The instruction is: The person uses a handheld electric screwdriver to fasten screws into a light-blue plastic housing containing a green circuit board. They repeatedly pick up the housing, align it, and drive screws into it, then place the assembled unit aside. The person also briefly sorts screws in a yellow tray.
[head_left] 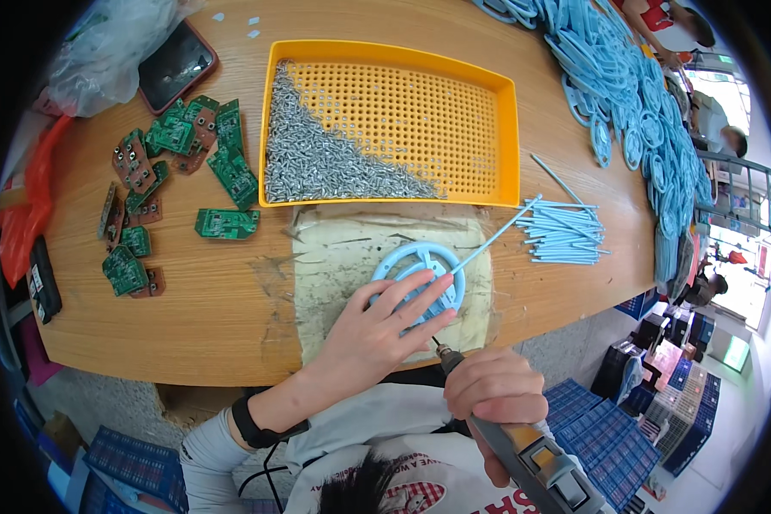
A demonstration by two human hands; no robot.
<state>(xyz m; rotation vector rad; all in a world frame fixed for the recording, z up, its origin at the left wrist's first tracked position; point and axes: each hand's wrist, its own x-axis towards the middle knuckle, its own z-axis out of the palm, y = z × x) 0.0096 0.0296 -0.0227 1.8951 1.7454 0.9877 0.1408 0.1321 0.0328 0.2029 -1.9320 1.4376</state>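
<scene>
A light-blue round plastic frame (447, 251) with a spoked middle lies on a worn, pale square pad (317, 248). From its upper right side a thin light-blue rod (497, 237) sticks out. My left hand (384, 321) rests across the frame with fingers stretched and spread, covering its lower left part; the thumb is hidden. Wrapped round a grey electric screwdriver (522, 445) is my right hand (497, 390), just below the frame. The screwdriver's thin bit (437, 342) points up at the pad's lower edge, close to my left fingertips and apart from the frame.
Behind the pad stands a yellow perforated tray (516, 120) with a heap of small screws (317, 154). Green circuit boards (231, 176) and a phone (177, 67) lie left. Right are loose blue rods (565, 233) and a big pile of blue plastic frames (604, 60). Other people are beyond.
</scene>
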